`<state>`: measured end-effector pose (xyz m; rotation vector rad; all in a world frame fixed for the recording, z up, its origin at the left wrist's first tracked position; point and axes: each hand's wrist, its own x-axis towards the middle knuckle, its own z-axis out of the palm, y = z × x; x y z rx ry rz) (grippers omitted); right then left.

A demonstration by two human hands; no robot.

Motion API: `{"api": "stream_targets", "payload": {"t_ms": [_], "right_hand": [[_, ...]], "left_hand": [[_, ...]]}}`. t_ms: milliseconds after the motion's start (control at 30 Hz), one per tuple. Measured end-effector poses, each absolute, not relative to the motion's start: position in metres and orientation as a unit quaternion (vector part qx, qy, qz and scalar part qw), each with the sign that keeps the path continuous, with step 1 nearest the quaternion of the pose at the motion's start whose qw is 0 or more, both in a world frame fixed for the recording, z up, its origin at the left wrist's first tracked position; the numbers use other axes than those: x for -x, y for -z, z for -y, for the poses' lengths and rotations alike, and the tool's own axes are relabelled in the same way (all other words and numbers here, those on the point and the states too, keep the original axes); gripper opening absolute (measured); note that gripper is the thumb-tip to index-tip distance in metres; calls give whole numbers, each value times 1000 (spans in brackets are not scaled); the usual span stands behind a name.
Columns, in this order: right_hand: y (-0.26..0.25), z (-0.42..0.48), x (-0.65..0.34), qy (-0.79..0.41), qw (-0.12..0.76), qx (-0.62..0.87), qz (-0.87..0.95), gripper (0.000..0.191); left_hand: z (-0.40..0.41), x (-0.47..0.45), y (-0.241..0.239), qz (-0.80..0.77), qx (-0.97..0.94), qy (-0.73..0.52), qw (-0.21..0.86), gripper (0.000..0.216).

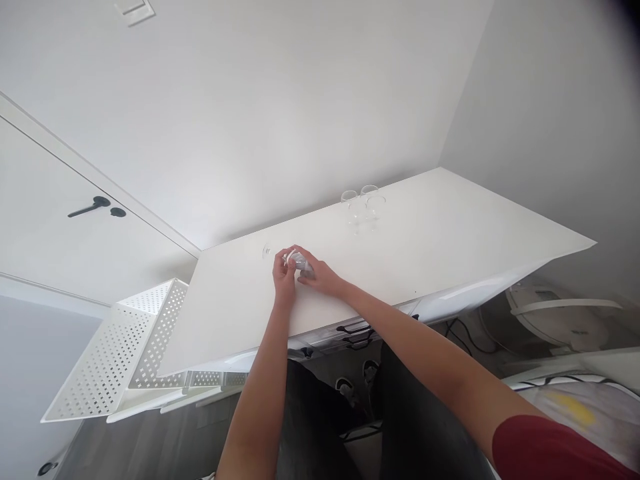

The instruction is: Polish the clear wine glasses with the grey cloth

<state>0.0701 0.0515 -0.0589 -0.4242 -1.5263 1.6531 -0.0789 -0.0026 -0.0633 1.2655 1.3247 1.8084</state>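
Close together over the middle of the white tabletop [320,300] are my left hand [285,275] and my right hand [324,276], both closed around a clear glass [300,260]. Something pale, like a cloth or tissue, shows at the glass, but the fingers partly cover it and I cannot make out its kind. Just left of my left hand, another clear glass piece [267,251] rests on the tabletop, its outline faint. Toward the back edge, several clear stemmed glasses [370,203] stand grouped to the right of my hands.
White perforated baskets [103,360] stand at the cabinet's left end. Black handles [357,328] stick out from the cabinet front below the table edge. A door with a black handle [90,207] is at left. A whitish appliance [570,320] sits low at right.
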Motion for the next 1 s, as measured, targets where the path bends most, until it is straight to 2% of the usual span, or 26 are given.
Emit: {"api": "stream_targets", "payload": {"t_ms": [67,200,300,367,533,600,700,800,867,933,1000], "right_hand": [[59,-52,-70,-647,425,175,608,79],[55,-64,-79,-793,387,117,456,87],[55,-68,-81,-829,368,105,407,89],[58,-68,-79,-789,384,119,465,86],[63,-65,-70,-594,513,204,585,62],[62,-64,-69,-587,499,198,606,58],[58,-63,-71,-699,410,145,568,64],[56,-66,-74,-809,372,116,440,73],[55,-68,-76,-814,374,122,426,79],[56,-70,-79,-794,386,135,450,84],[57,-73,-80,-782,417,148,439,81]], "left_hand": [[3,79,63,-488,-482,-668,287,46],[2,80,61,-435,-491,-682,323,35],[1,82,61,-413,-490,-681,355,32],[0,83,61,-409,-498,-670,370,33],[-1,85,65,-441,-469,-683,346,43],[-2,85,66,-466,-448,-695,316,43],[-1,86,65,-485,-447,-701,272,40],[0,86,64,-457,-465,-708,273,44],[0,87,64,-448,-479,-699,284,41],[0,88,65,-448,-492,-684,297,30],[0,90,68,-429,-504,-676,324,26]]}}
